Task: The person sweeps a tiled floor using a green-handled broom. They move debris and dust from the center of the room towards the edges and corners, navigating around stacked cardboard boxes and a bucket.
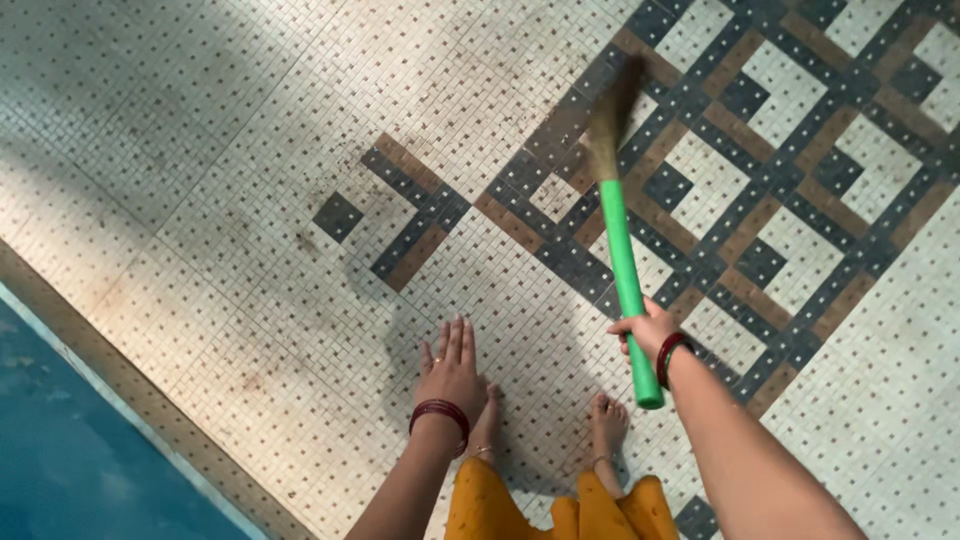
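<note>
Broom (622, 230) in view, green plastic handle with a brownish bristle head, held by the right hand (648, 330). I log the right hand as wrapped fully round the handle near its lower end, fingers curled shut on it, a short stub of green showing below the fist. From that hand the handle runs toward 12 o'clock, tilted slightly left, and the bristles meet the floor (230, 190) at the upper centre of the view, blurred. A dark red bangle (668, 358) sits on the right wrist.

Left hand (452, 368) holds nothing: palm down, fingers straight and close together, pointing toward 12 o'clock, hovering above the floor. Dark red bangles (440, 412) sit on that wrist too.

Bare feet (606, 420) stand at 6 o'clock, just below the hands, with the hem of a mustard-yellow garment (560, 508) beneath them. I note the mosaic floor has a dark blue and brown angular pattern (760, 170) from centre toward 2 o'clock. A blue surface (70, 450) lies at 8 o'clock beyond a pale edge.
</note>
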